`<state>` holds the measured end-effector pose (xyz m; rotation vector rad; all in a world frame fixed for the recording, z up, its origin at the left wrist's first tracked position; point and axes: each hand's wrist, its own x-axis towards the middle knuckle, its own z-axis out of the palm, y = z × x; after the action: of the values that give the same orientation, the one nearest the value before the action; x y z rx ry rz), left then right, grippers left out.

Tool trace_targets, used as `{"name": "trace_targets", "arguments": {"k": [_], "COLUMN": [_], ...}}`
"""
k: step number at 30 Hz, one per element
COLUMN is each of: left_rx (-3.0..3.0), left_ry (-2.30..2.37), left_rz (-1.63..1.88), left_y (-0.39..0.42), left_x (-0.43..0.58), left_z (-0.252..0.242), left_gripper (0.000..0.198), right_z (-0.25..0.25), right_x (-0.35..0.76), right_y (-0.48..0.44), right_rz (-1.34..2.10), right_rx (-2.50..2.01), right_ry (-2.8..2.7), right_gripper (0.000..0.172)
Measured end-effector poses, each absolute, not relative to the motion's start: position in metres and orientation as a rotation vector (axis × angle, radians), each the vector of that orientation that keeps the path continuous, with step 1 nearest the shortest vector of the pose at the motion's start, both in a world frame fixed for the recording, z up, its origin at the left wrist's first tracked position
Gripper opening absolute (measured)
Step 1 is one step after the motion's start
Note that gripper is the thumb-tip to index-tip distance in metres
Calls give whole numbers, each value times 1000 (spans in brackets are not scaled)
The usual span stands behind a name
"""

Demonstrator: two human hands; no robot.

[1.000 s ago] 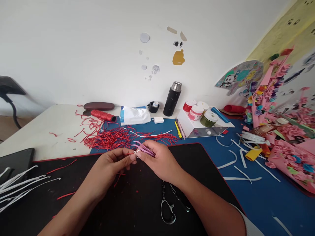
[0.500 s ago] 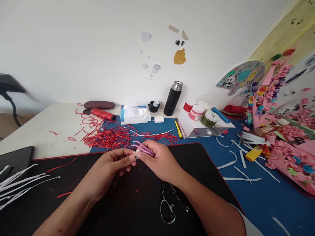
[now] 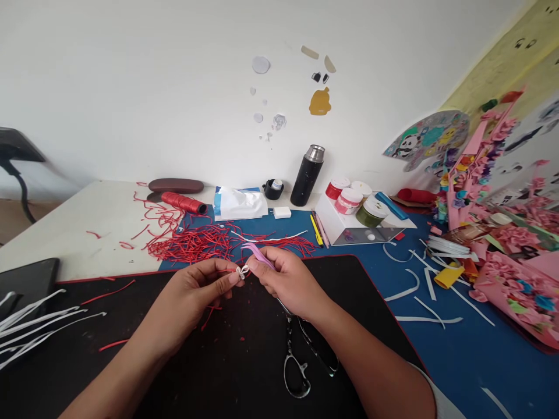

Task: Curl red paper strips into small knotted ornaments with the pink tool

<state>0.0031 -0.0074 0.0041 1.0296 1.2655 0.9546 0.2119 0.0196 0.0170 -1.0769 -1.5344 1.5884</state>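
Over blk mat point(image 3: 196, 372) (wht wall point(image 3: 166, 87) behind), L hand point(image 3: 198, 291) pinches wht loops point(image 3: 242, 272), R hand point(image 3: 290, 280) tweezers point(image 3: 258, 254).

A single head-worn camera is looking forward and steeply down from the person's side of the table. It is showing the bare left hand point(image 3: 196, 291) and bare right hand point(image 3: 292, 285) at fairly close range, around the centre of the frame, above a flat black mat with thin red edging point(image 3: 236, 355). The plain white wall point(image 3: 152, 87) is filling the upper frame, farther off, and facing the lens.
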Motion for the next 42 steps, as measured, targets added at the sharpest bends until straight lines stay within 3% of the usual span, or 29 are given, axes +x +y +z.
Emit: {"name": "trace_targets", "arguments": {"k": [10, 18, 28, 42], "left_rx": [1058, 1015, 973, 1003], "left_ry": [1248, 1239, 1200, 1227], "left_rz": [954, 972, 973, 986], "left_y": [-8, -9, -9, -9], "left_x": [5, 5, 5, 5], "left_z": [8, 9, 9, 5], "left_gripper": [41, 41, 39, 39], "right_z": [19, 19, 18, 14], "right_x": [210, 210, 208, 205], "right_y": [19, 19, 18, 18], "right_rz": [1725, 1800, 1881, 1920], "right_rx": [-1059, -1033, -1009, -1018], "right_ry": [-1423, -1380, -1350, -1327], "right_gripper": [39, 30, 42, 43]}}
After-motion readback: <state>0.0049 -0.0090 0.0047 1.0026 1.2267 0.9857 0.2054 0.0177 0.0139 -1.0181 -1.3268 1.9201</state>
